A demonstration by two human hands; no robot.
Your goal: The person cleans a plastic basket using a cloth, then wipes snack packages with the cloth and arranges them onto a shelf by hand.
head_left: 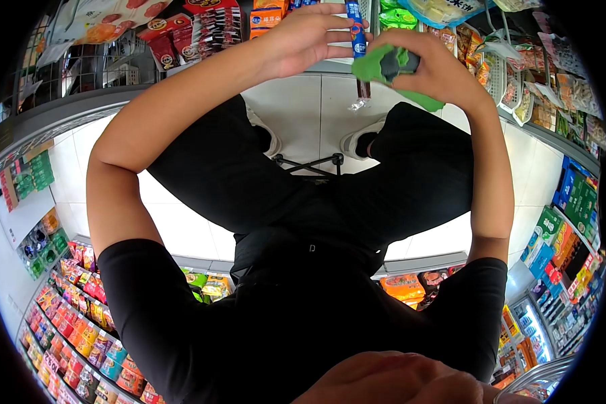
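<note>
My left hand [303, 42] reaches in from the left, its fingers around a long, narrow blue packet [355, 30]. The packet is upright in the view, with a dark brown lower part and a clear crinkled end that shows over the floor. My right hand [432, 64] is closed on a green cloth [377, 65] with a dark grey patch. This cloth is against or just in front of the packet, covering part of it; I cannot tell whether they touch. A loose green end hangs below my right hand.
Snack shelves run along the front, with red packets [215, 30] on the left and hanging bags [576, 91] on the right. More shelves of colourful packets [81, 330] stand behind. White floor tiles [293, 108] show between my shoes, near a black folding frame [310, 163].
</note>
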